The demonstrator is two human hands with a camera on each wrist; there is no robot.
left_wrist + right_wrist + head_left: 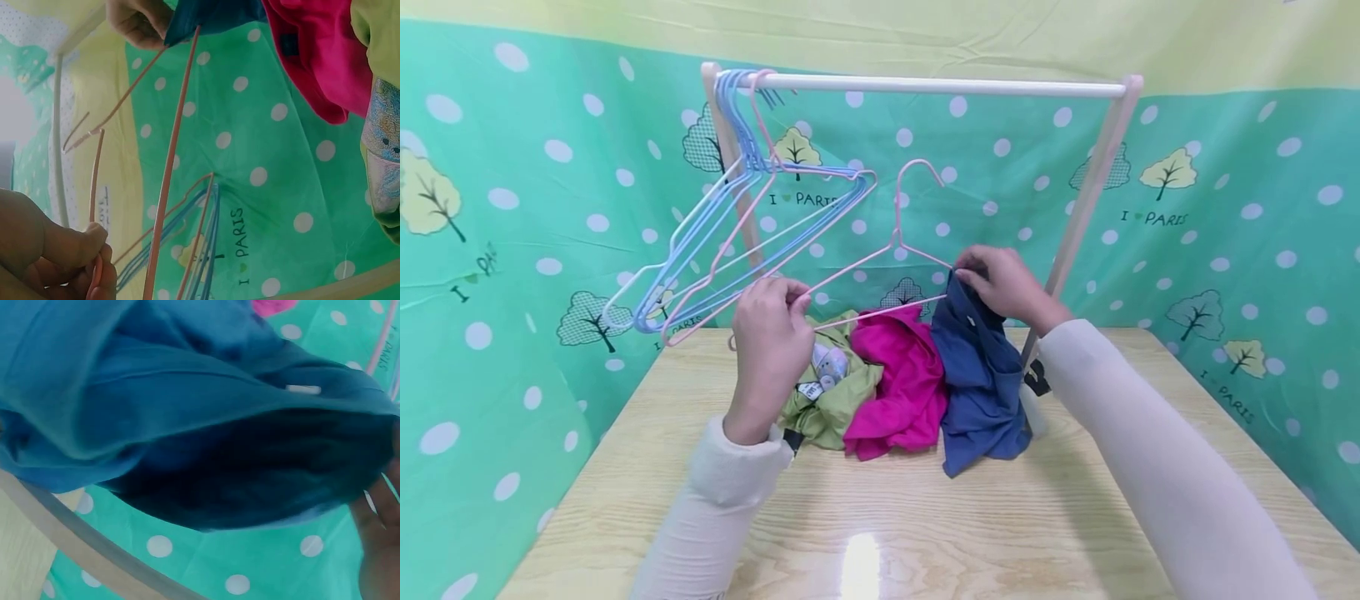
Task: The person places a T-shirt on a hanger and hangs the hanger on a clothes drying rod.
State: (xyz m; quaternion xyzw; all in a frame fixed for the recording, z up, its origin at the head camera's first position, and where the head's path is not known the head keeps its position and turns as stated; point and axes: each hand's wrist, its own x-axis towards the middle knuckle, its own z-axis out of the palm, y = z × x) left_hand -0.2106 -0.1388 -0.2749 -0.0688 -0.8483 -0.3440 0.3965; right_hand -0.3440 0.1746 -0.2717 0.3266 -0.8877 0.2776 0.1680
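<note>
A pink wire hanger (853, 265) is held up in front of the rack, its hook free in the air. My left hand (771, 342) pinches its left end between thumb and fingers, as the left wrist view also shows. At the opposite end, my right hand (1003, 283) grips the edge of a navy blue cloth garment (977, 375) beside the hanger's shoulder wire. The hanger's right end is hidden in the blue cloth. The garment droops from that hand toward the table, and the right wrist view shows a wide dark opening in it.
A magenta garment (898, 383) and a green garment (842, 408) with a printed patch lie crumpled on the wooden table (880, 525). Behind stands a rack with a white rail (940, 83). Several blue hangers (700, 242), plus pink ones, hang at its left end.
</note>
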